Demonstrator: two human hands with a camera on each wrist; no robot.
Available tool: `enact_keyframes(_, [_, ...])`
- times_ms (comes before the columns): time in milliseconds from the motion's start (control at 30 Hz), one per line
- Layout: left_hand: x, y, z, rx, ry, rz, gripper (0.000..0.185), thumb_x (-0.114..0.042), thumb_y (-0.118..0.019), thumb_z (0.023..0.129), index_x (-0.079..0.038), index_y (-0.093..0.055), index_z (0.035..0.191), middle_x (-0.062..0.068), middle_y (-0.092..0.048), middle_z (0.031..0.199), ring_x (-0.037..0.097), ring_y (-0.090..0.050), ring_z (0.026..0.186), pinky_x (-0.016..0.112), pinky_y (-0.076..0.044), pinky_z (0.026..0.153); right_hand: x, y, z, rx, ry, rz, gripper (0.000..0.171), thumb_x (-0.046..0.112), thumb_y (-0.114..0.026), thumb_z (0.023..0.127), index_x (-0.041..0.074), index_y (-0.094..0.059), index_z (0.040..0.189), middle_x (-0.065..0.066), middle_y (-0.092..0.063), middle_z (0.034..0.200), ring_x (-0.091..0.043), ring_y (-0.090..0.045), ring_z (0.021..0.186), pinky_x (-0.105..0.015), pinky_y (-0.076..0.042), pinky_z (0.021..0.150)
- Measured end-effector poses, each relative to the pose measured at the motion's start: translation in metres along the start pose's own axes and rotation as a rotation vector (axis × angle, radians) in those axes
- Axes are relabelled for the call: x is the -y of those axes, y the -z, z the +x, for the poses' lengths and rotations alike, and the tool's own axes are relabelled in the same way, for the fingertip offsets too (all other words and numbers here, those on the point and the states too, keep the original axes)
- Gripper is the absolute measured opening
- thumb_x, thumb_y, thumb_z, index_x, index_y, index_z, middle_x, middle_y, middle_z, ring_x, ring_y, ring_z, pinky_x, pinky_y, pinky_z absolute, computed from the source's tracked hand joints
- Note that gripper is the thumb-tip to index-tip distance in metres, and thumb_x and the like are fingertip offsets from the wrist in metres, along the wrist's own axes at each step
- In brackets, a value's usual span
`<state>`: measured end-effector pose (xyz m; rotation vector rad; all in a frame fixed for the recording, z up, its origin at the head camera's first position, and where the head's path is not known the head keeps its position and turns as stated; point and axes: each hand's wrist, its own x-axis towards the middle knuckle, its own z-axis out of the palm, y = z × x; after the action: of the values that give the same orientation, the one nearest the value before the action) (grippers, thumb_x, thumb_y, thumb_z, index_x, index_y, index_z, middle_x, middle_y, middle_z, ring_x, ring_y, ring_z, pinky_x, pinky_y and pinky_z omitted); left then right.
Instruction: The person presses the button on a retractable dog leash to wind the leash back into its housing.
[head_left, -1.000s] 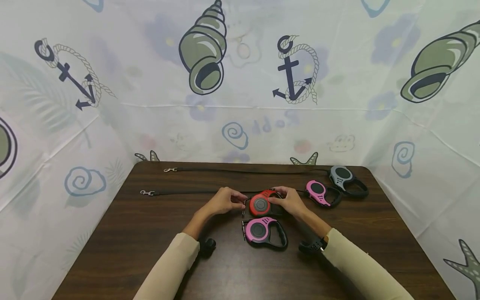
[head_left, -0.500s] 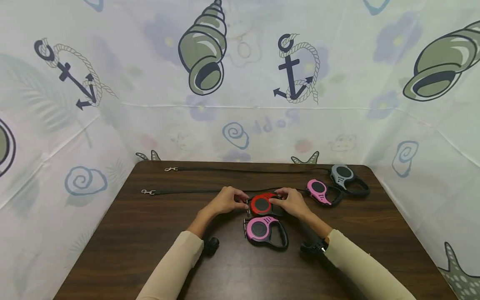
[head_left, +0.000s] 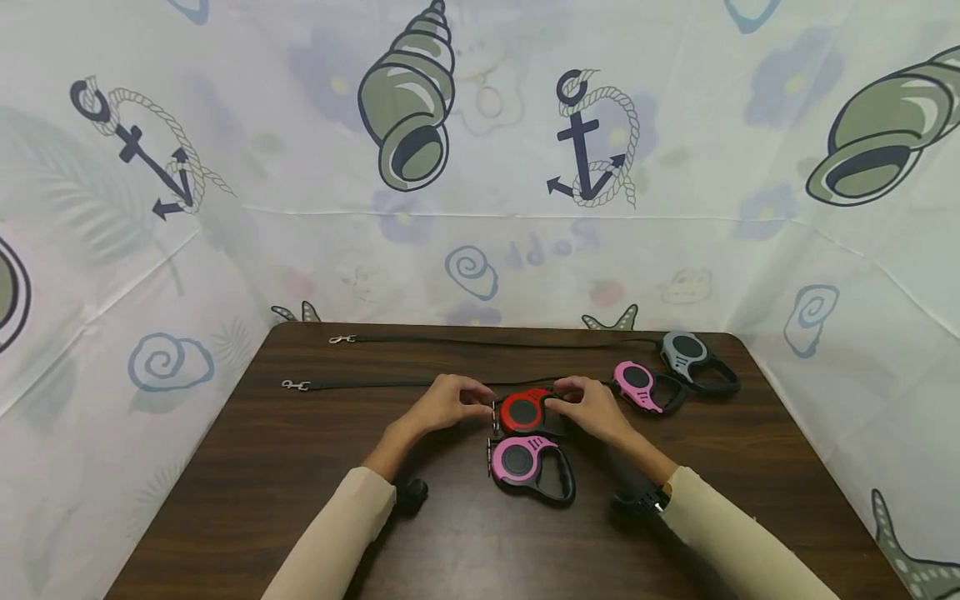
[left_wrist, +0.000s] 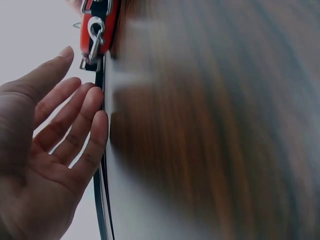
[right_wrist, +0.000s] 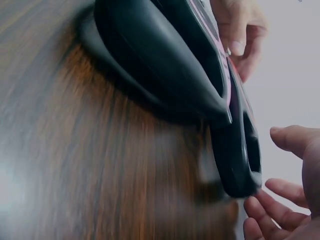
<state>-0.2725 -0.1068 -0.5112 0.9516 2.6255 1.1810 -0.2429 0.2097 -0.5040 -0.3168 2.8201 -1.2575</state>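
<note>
A red retractable dog leash (head_left: 522,412) lies on the table just behind a pink retractable leash (head_left: 516,461). On the left is my left hand (head_left: 444,404), its fingers spread loosely beside the red leash's metal clip (head_left: 495,416). The left wrist view shows a gap between the thumb and that snap hook (left_wrist: 95,42). My right hand (head_left: 596,410) sits at the handle side of the red leash. Seen from the right wrist, its thumb and fingers are apart, the fingertips close to the black handle (right_wrist: 235,160); whether they touch it I cannot tell.
Behind the hands, a second pink leash (head_left: 637,385) and a grey leash (head_left: 684,354) lie at the right. Their black cords stretch left to metal hooks (head_left: 296,385). Patterned cloth (head_left: 480,150) surrounds the dark wooden table (head_left: 247,500).
The red leash has shifted slightly toward me, up to the near pink leash, and lies straighter. My left fingers have released its clip, and my right hand has drawn back a little to the right.
</note>
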Motion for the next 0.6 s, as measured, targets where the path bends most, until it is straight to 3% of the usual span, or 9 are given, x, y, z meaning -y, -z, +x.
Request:
enact_keyframes(200, [0.009, 0.013, -0.014, -0.026, 0.018, -0.025, 0.04, -0.022, -0.082, 0.095, -0.003, -0.074, 0.13, 0.007, -0.078, 0.12, 0.022, -0.073, 0.11, 0.045, -0.059, 0.095, -0.005, 0.015, -0.008, 0.022, 0.071, -0.054, 0.053, 0.04, -0.082, 0.094, 0.008, -0.071, 0.135, -0.012, -0.072, 0.132, -0.033, -0.066, 0.125, -0.056, -0.05, 0.106])
enact_keyframes(367, [0.015, 0.025, -0.026, -0.048, -0.001, 0.013, 0.044, -0.021, -0.083, 0.095, -0.001, -0.072, 0.132, 0.008, -0.076, 0.124, 0.025, -0.072, 0.113, 0.047, -0.058, 0.096, -0.012, 0.026, -0.014, 0.012, 0.194, -0.149, 0.055, 0.036, -0.084, 0.092, 0.005, -0.07, 0.135, -0.016, -0.069, 0.136, -0.038, -0.063, 0.13, -0.058, -0.048, 0.108])
enact_keyframes(600, [0.023, 0.042, -0.045, -0.094, -0.015, 0.082, 0.045, -0.022, -0.085, 0.093, -0.001, -0.073, 0.131, 0.011, -0.075, 0.127, 0.031, -0.07, 0.12, 0.051, -0.056, 0.1, -0.021, 0.04, -0.023, 0.008, 0.34, -0.256, 0.057, 0.028, -0.087, 0.089, -0.002, -0.068, 0.134, -0.02, -0.069, 0.133, -0.04, -0.065, 0.126, -0.058, -0.051, 0.105])
